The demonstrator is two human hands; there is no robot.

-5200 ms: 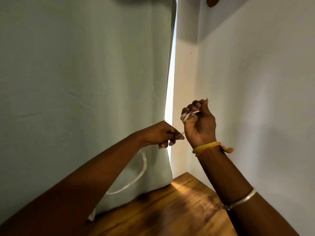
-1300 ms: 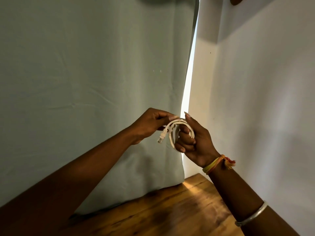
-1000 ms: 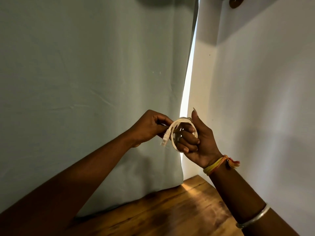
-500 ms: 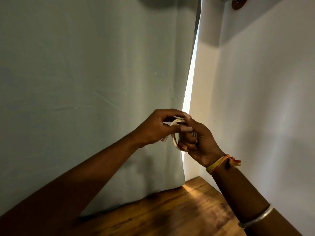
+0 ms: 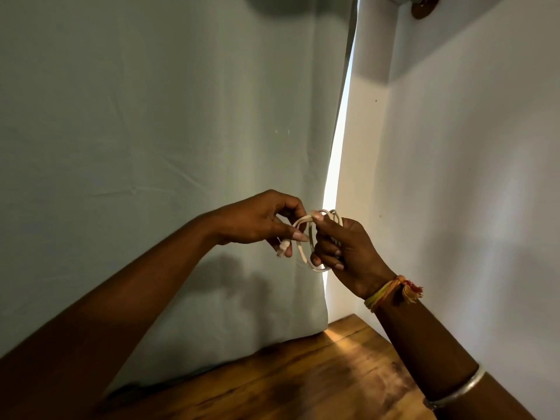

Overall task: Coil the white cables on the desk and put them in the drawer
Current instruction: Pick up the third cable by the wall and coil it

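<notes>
**Coiled cable held above the bench corner**

Since half a second before, the left hand (image 5: 257, 221) had drawn back a little from the right, uncovering the loops it had been crossing, and the plug end had dropped into sight below its fingers. The white cable (image 5: 306, 253) was a thin, smooth, round cord wound into a few loose oval loops, well clear of the bench and held in the air between both hands. The right hand (image 5: 345, 250) was closed around the far side of the coil, its fingers curled through the loops. The left hand pinched a strand at the top of the coil between thumb and forefinger, and the small translucent connector (image 5: 283, 248) hung just under that hand. A frayed yellow-and-orange thread band (image 5: 391, 291) circled the right wrist, and a plain silver bangle (image 5: 457, 392) sat further up the forearm.

Below, the bench (image 5: 303, 377) showed as warm, glossy brown wood with visible grain and plank seams. A pale, faintly creased curtain (image 5: 151, 131) hung behind it down to the bench top, a bright sliver of daylight at its edge, and a matte white wall (image 5: 469, 177) closed the corner on the right.
</notes>
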